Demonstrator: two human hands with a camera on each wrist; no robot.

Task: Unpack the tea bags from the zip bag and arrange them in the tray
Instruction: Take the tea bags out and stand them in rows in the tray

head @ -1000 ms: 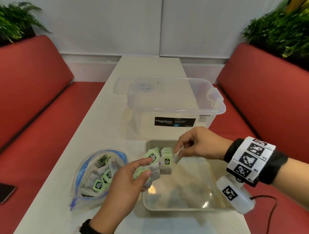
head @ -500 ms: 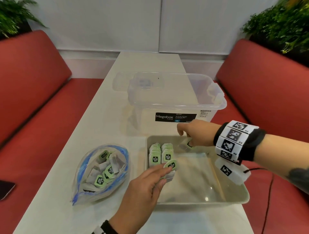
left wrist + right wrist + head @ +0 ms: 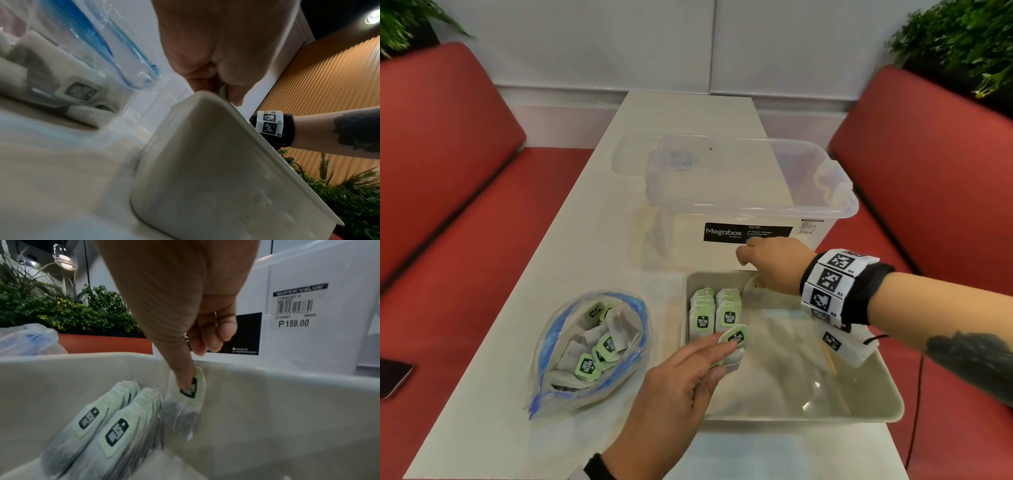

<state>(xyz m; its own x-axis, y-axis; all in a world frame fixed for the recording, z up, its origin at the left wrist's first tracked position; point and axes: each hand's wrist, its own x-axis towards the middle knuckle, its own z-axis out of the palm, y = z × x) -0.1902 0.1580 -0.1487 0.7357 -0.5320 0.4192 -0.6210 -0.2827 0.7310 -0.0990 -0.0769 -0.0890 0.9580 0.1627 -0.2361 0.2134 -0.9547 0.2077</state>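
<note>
The right hand (image 3: 774,263) pinches one tea bag (image 3: 191,395) at the far wall of the tray (image 3: 859,416), beside two neat rows (image 3: 717,308). Stand it up straight, label facing front, to start a third row. The left hand (image 3: 681,383) holds spare tea bags (image 3: 734,339). More sit in the zip bag (image 3: 589,346).

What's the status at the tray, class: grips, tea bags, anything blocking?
Right grip pinches one tea bag at tray far wall. Left grip holds spare bags over tray. Two rows standing; zip bag part full. Nothing blocking.

Red benches (image 3: 448,178) flank white table (image 3: 585,226); plants (image 3: 955,44), white wall (image 3: 592,41) behind.
</note>
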